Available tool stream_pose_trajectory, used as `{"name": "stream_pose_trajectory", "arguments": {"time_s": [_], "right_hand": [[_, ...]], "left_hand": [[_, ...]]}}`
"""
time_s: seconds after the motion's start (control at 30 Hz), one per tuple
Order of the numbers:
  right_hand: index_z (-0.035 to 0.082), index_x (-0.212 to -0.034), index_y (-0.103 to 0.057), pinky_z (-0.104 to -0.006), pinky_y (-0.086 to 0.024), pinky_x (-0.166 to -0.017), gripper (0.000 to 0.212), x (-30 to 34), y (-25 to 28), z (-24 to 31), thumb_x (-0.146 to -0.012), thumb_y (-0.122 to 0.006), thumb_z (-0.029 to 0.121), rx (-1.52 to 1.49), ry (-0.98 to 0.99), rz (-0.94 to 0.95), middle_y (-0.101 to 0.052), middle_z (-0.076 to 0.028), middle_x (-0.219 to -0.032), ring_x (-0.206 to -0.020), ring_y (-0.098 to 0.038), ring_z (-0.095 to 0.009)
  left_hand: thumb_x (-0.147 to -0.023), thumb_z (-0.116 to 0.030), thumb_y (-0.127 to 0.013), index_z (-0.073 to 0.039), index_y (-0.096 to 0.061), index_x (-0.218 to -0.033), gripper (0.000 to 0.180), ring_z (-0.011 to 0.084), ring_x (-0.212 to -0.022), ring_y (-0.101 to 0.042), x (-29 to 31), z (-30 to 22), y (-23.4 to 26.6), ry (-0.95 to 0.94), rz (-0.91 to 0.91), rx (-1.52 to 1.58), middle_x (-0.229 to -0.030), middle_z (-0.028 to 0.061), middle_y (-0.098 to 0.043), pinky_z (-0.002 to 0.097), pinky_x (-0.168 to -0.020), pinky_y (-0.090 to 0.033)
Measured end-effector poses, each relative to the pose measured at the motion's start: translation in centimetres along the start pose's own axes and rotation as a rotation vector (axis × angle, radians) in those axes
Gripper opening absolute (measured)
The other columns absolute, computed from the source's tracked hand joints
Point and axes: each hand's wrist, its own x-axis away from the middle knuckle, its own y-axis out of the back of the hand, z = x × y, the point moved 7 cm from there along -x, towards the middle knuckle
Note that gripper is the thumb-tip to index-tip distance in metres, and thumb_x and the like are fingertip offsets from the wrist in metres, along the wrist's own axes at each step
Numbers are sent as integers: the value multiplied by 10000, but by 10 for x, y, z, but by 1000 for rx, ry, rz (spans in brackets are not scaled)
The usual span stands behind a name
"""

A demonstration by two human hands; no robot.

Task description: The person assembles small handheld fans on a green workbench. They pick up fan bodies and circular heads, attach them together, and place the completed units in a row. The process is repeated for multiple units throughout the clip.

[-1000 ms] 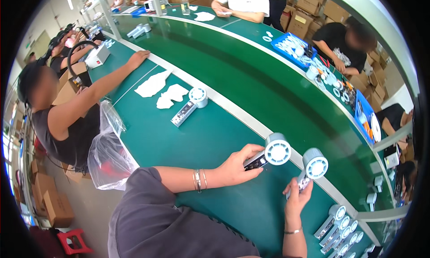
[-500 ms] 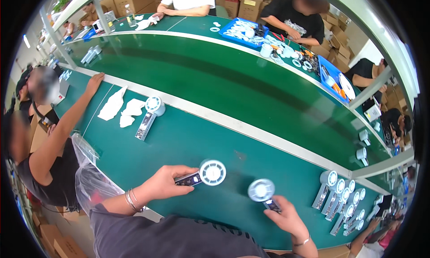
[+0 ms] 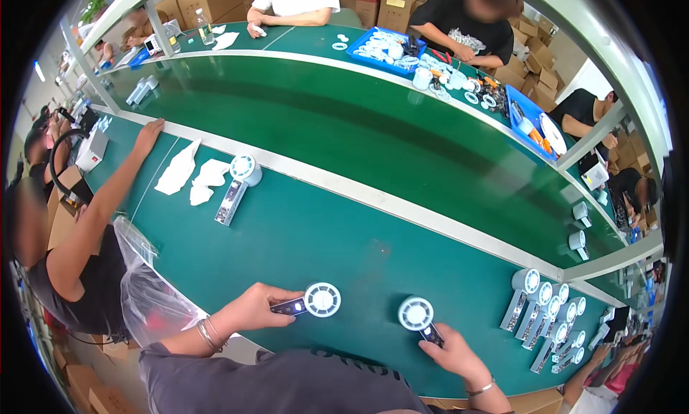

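My left hand (image 3: 255, 308) is closed around the dark, open-sided handle of a small handheld fan (image 3: 323, 300), its round pale-blue vented head pointing right. On the right, my right hand (image 3: 455, 355) grips the handle of a similar fan (image 3: 416, 313), whose head tilts up and left. The two heads are apart, over the green worktable (image 3: 301, 227). Circuit parts show in both handles. Farther off to the left, another such fan (image 3: 244, 169) lies by itself next to crumpled white cloths (image 3: 208, 180).
Several similar fans (image 3: 530, 280) stand grouped at the right. Beyond a pale rail (image 3: 402, 211) runs a green conveyor belt (image 3: 344, 127) with a few fans at its right. A co-worker's arm (image 3: 108, 180) rests on the table at left. Blue trays (image 3: 387, 63) of parts sit across the belt.
My left hand has drawn its fan nearer to me and to the left. My right hand's fan has come slightly nearer too. Both hands keep their grip.
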Motion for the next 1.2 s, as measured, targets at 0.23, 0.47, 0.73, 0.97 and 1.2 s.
{"name": "stream_pose_trajectory", "arguments": {"time_s": [0.23, 0.47, 0.73, 0.97, 1.2], "right_hand": [[10, -935, -561, -234, -406, -562, 209, 26, 59, 78, -779, -671, 94, -310, 344, -523, -544, 5, -770, -668, -477, -60], [-18, -1135, -400, -316, -446, -667, 483, 169, 70, 150, -826, -519, 333, -262, 2136, -1108, -469, -95, -917, -759, -516, -192], [-7, -1096, -441, -261, -397, -448, 422, 97, 82, 123, -842, -573, 303, -513, 1335, -1232, -505, -90, -746, -521, -492, -157], [-22, -965, -535, -283, -438, -626, 249, 27, 62, 105, -832, -629, 167, -35, 524, -502, -563, -49, -784, -702, -510, -134], [10, -871, -542, -241, -393, -430, 265, -17, 36, 10, -838, -646, 251, -227, -97, -157, -550, -41, -660, -497, -487, -70]], "left_hand": [[-700, -72, -725, 1, -596, -1131, 456, 236, -766, -621, 10, -108, 33, -648, -411, -258, -907, 113, -638, 321, -699, -500], [-782, -257, -662, 13, -418, -1151, 518, 168, -568, -508, 63, -154, 31, -1964, -1433, 572, -970, 164, -495, 253, -450, -400], [-765, -132, -648, -61, -514, -895, 200, 190, -674, -572, 24, -173, 13, -1651, -988, 702, -864, 85, -519, 249, -562, -455], [-748, -38, -695, 24, -510, -1174, 468, 153, -968, -589, -61, -105, 1, -550, -198, 61, -1081, 108, -599, 297, -846, -468], [-772, -44, -673, 34, -498, -1157, 430, 121, -968, -565, -73, -63, -10, -339, -141, -29, -1049, 97, -584, 258, -836, -458]]}}
